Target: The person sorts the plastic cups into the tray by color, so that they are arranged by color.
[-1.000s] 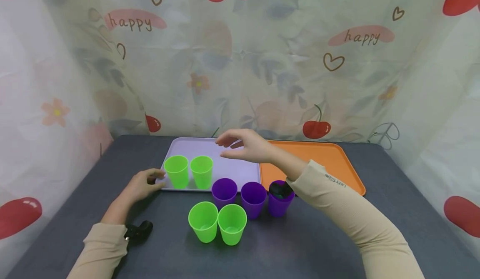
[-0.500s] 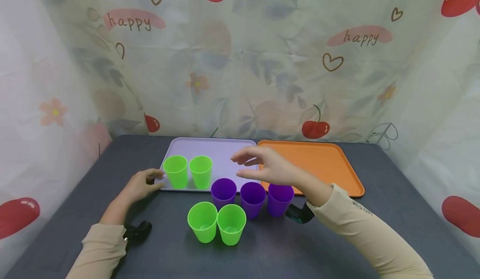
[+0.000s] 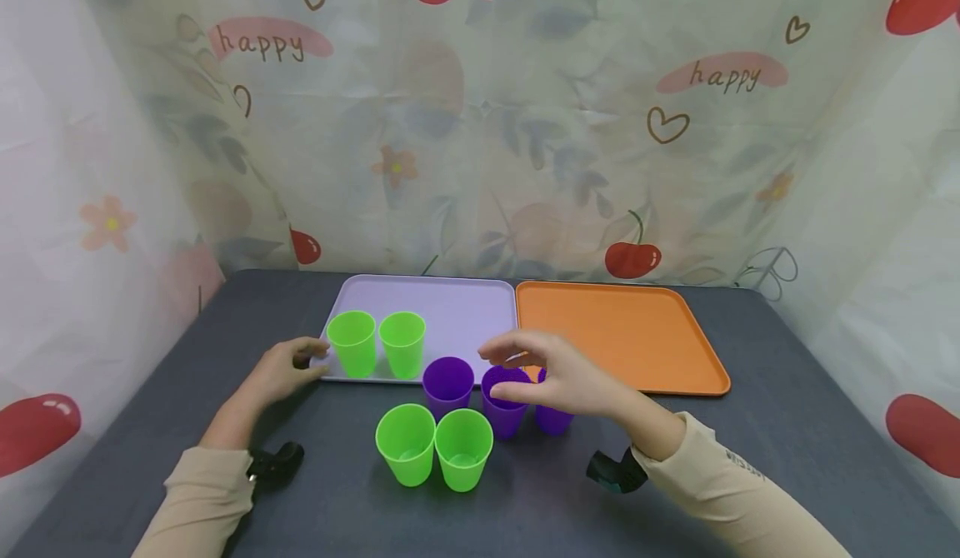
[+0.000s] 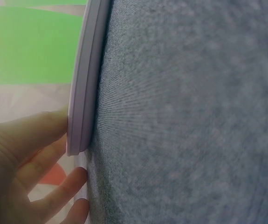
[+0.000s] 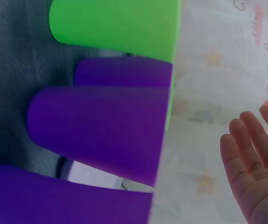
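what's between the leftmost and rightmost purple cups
The middle purple cup, as the head view shows, where the right hand partly covers it.

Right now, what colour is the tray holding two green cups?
The tray is pale lilac, best seen in the head view.

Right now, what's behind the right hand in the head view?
Behind the right hand: the rightmost purple cup, lower side showing, rim mostly covered; the middle purple cup, partly hidden; part of the orange tray. The rightmost cup's inside can't be made out.
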### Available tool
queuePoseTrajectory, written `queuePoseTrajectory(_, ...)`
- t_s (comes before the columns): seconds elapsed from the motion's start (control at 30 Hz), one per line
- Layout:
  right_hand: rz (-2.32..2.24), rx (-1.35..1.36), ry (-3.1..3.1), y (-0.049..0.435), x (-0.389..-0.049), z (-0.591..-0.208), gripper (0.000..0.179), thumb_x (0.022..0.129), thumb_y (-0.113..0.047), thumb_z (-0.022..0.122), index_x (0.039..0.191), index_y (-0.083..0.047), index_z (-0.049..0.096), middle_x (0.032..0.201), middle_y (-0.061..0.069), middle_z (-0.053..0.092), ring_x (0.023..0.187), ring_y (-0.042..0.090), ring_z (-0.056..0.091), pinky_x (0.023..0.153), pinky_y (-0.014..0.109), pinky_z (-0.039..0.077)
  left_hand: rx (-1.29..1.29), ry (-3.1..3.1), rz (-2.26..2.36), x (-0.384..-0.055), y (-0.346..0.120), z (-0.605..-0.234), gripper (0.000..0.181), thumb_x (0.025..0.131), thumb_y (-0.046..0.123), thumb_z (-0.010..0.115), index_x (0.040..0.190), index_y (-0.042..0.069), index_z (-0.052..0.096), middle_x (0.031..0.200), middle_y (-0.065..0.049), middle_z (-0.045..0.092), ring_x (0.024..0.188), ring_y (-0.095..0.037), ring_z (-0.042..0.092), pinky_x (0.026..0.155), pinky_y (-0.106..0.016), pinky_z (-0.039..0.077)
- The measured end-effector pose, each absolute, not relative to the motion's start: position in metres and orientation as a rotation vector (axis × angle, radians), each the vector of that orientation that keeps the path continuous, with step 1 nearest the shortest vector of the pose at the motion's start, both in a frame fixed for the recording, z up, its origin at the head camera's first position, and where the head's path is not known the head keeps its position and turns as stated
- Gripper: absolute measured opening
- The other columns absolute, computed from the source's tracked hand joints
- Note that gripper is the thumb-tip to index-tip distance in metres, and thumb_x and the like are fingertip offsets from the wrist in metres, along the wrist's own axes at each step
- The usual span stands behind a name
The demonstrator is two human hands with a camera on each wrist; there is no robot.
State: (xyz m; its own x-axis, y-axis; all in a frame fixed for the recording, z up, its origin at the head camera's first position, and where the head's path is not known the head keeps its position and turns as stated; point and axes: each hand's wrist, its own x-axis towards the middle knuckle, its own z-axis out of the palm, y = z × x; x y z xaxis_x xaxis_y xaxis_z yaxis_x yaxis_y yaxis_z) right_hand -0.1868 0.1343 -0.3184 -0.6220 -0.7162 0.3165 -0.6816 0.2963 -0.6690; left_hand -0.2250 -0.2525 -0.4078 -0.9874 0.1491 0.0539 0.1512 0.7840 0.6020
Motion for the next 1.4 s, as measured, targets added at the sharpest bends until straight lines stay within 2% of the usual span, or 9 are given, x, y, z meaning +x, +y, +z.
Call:
queuePoseTrajectory(0.27, -1.282, -1.41, 2.434, 0.132, -0.172, -0.333, 0.045, 0.081, -0.014, 0.072, 0.121, -0.001, 0.056, 0.117, 0.016, 0.063, 0.106, 0.026, 0.062, 0.092, 0.032, 0.052, -0.246, -2.966, -1.0, -0.225, -0.253, -0.408, 0.037, 0.086, 0.016, 0.065, 0.117, -0.004, 0.058, 0.115, -0.026, 0.061, 0.108, -0.045, 0.055, 0.091, -0.055, 0.045)
queuePoseTrajectory(0.53, -1.249, -1.377, 2.405, 0.13, -0.164, -0.349, 0.049, 0.082, -0.021, 0.072, 0.123, -0.001, 0.054, 0.119, 0.013, 0.062, 0.107, 0.024, 0.062, 0.093, 0.028, 0.051, -0.263, -2.951, -0.997, -0.226, -0.253, -0.409, 0.036, 0.086, 0.014, 0.064, 0.116, -0.005, 0.059, 0.114, -0.027, 0.062, 0.107, -0.045, 0.056, 0.091, -0.055, 0.045)
queuePoseTrajectory(0.77, -1.269, -1.414, 2.393, 0.124, -0.16, -0.36, 0.052, 0.081, -0.019, 0.073, 0.124, 0.001, 0.053, 0.121, 0.015, 0.061, 0.112, 0.026, 0.06, 0.094, 0.032, 0.051, -0.264, -2.953, -1.006, -0.227, -0.254, -0.41, 0.037, 0.086, 0.015, 0.065, 0.117, -0.005, 0.058, 0.115, -0.026, 0.061, 0.108, -0.045, 0.056, 0.091, -0.055, 0.045)
queuePoseTrajectory(1.4, -1.2, -1.408, 2.46, 0.114, -0.153, -0.369, 0.055, 0.077, -0.018, 0.076, 0.124, -0.001, 0.054, 0.121, 0.01, 0.061, 0.111, 0.02, 0.062, 0.095, 0.025, 0.049, -0.272, -2.942, -1.01, -0.225, -0.253, -0.408, 0.036, 0.086, 0.014, 0.064, 0.116, -0.005, 0.059, 0.114, -0.027, 0.062, 0.108, -0.045, 0.056, 0.091, -0.055, 0.045)
